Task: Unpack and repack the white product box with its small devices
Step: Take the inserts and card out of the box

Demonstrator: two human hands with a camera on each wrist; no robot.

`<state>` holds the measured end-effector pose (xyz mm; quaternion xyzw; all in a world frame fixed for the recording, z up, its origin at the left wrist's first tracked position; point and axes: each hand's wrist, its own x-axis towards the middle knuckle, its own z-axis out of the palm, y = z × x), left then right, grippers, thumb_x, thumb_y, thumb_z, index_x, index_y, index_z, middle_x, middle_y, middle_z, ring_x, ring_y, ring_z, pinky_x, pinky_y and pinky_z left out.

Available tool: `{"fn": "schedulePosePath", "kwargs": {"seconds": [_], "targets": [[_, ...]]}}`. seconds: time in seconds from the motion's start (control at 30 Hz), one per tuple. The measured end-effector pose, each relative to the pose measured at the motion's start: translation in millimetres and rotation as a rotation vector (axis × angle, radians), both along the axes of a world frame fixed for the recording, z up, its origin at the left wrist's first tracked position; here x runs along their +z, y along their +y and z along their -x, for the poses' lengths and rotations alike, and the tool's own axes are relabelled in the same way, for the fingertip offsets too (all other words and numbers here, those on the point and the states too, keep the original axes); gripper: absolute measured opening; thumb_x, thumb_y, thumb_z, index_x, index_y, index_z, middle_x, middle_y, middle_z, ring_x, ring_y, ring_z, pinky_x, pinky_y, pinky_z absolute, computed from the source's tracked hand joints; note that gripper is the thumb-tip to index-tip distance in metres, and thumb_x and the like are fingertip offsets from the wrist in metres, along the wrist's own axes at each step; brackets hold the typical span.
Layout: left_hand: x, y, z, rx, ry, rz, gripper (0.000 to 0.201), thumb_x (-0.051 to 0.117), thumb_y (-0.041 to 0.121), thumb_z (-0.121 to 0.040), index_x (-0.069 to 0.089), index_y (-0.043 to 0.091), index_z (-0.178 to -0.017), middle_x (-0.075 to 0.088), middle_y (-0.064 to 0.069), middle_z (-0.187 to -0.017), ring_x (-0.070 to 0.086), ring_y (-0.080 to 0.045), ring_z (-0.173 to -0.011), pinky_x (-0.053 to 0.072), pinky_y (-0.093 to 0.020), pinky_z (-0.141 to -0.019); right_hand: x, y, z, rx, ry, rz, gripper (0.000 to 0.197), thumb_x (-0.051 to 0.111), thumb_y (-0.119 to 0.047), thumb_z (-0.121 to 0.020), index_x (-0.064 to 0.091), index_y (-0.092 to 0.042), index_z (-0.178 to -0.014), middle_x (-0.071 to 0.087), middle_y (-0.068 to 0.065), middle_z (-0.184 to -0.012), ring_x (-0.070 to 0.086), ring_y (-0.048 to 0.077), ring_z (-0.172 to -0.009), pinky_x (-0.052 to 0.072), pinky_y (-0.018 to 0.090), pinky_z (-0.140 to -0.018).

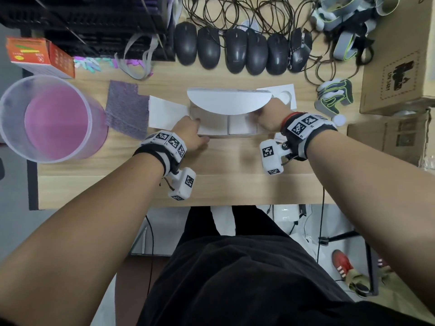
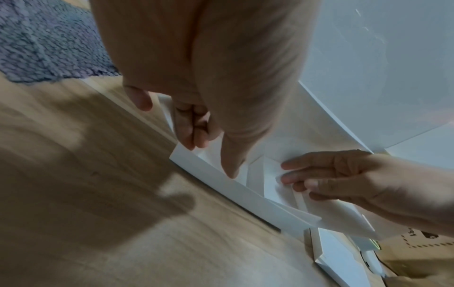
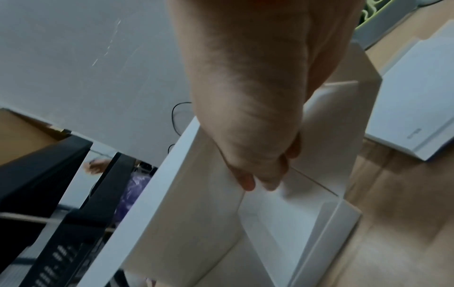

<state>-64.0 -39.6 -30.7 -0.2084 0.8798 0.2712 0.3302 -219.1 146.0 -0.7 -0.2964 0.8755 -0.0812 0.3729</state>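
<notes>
The white product box [image 1: 215, 124] sits open at the tabletop's [image 1: 235, 158] centre, lid [image 1: 227, 102] raised at 12 o'clock. My left hand [image 1: 191, 135] holds its 9 o'clock corner; the left wrist view shows the fingers [image 2: 194, 134] curled over the wall, thumb inside. My right hand [image 1: 270, 118] reaches in from 3 o'clock; only the wrist views show its fingertips [image 3: 248, 182] loosely extended against the white inner insert [image 3: 282, 219], gripping nothing. Computer mice [image 1: 237, 51] line 12 o'clock.
</notes>
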Motion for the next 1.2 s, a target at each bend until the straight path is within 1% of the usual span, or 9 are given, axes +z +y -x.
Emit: {"fn": "schedulePosePath", "kwargs": {"seconds": [0.1,0.17,0.4,0.67,0.83,0.97,1.07,1.13,1.2], "targets": [[-5.3,6.0,2.1,-0.022,-0.061,0.062,0.039,0.062,0.048,-0.089,0.06,0.009,-0.086,0.047,-0.019,-0.121,0.049,-0.035,-0.107,0.044,-0.039,-0.093,5.5,-2.6,2.3,-0.108,-0.083,0.142,0.035,0.05,-0.017,-0.099,0.058,-0.009,-0.133,0.062,0.01,-0.127,0.053,0.027,-0.12,0.034,0.023,-0.092],[-8.3,11.9,-0.2,0.01,-0.08,0.066,0.049,0.064,0.052,-0.086,0.066,0.013,-0.114,0.036,-0.012,-0.132,0.037,-0.031,-0.122,0.036,-0.043,-0.107,-0.9,-5.6,5.8,-0.13,-0.109,0.111,0.036,0.048,-0.029,-0.102,0.061,-0.01,-0.129,0.062,0.012,-0.13,0.054,0.029,-0.121,0.036,0.025,-0.093],[-12.2,13.5,1.7,-0.026,-0.084,0.002,0.095,0.066,0.046,-0.087,0.006,0.024,-0.157,-0.007,-0.007,-0.164,0.012,-0.041,-0.147,0.017,-0.046,-0.118,-17.7,-7.3,21.2,-0.113,-0.144,0.003,0.052,0.047,-0.045,-0.101,0.068,0.001,-0.114,0.068,0.019,-0.12,0.06,0.035,-0.113,0.046,0.041,-0.099],[-19.2,13.2,12.3,-0.141,-0.148,0.024,0.092,0.054,0.055,-0.092,-0.001,0.021,-0.157,-0.001,-0.012,-0.165,0.011,-0.034,-0.151,0.011,-0.048,-0.119,-13.8,-5.2,30.3,-0.357,-0.266,0.126,0.05,0.032,-0.056,-0.102,0.066,-0.023,-0.118,0.063,0.001,-0.102,0.056,0.021,-0.091,0.052,0.04,-0.089],[-13.3,18.6,10.5,-0.05,-0.053,0.017,0.081,0.044,0.049,-0.097,-0.005,0.023,-0.157,0.02,-0.009,-0.163,0.029,-0.037,-0.143,0.022,-0.049,-0.112,-13.4,0.6,32.8,-0.42,-0.315,0.114,0.053,0.025,-0.07,-0.093,0.035,-0.053,-0.142,0.059,0.006,-0.101,0.062,0.024,-0.078,0.059,0.04,-0.068],[-3.7,21.9,5.3,0.004,-0.022,0.004,0.073,0.042,0.044,-0.099,-0.007,0.038,-0.153,0.039,-0.01,-0.153,0.033,-0.043,-0.136,0.039,-0.056,-0.102,-20.6,-0.5,29.0,-0.295,-0.299,0.006,0.052,0.029,-0.058,-0.1,0.042,-0.037,-0.146,0.053,-0.001,-0.091,0.054,0.02,-0.068,0.05,0.028,-0.054],[-1.9,24.7,7.2,0.056,0.019,0.015,0.085,0.047,0.044,-0.098,-0.017,0.034,-0.152,0.056,-0.018,-0.133,0.054,-0.04,-0.115,0.047,-0.047,-0.091,-25.3,1.1,27.9,-0.247,-0.288,0.016,0.052,0.034,-0.055,-0.1,0.042,-0.036,-0.148,0.052,0.003,-0.11,0.057,0.021,-0.074,0.058,0.033,-0.059],[-3.1,24.6,10.2,0.102,0.019,0.008,0.089,0.048,0.043,-0.098,-0.021,0.032,-0.152,0.056,-0.019,-0.133,0.061,-0.037,-0.104,0.047,-0.041,-0.086,-24.0,4.1,29.5,-0.266,-0.295,0.063,0.051,0.037,-0.054,-0.1,0.045,-0.035,-0.146,0.051,0.001,-0.108,0.056,0.018,-0.072,0.057,0.032,-0.06],[-5.6,23.9,15.5,0.113,0.002,0.005,0.086,0.047,0.045,-0.098,-0.017,0.032,-0.154,0.04,-0.018,-0.15,0.055,-0.038,-0.12,0.044,-0.043,-0.096,-15.0,10.5,35.0,-0.295,-0.276,0.131,0.046,0.041,-0.052,-0.1,0.05,-0.035,-0.142,0.054,-0.001,-0.102,0.057,0.018,-0.072,0.054,0.03,-0.059]]}}
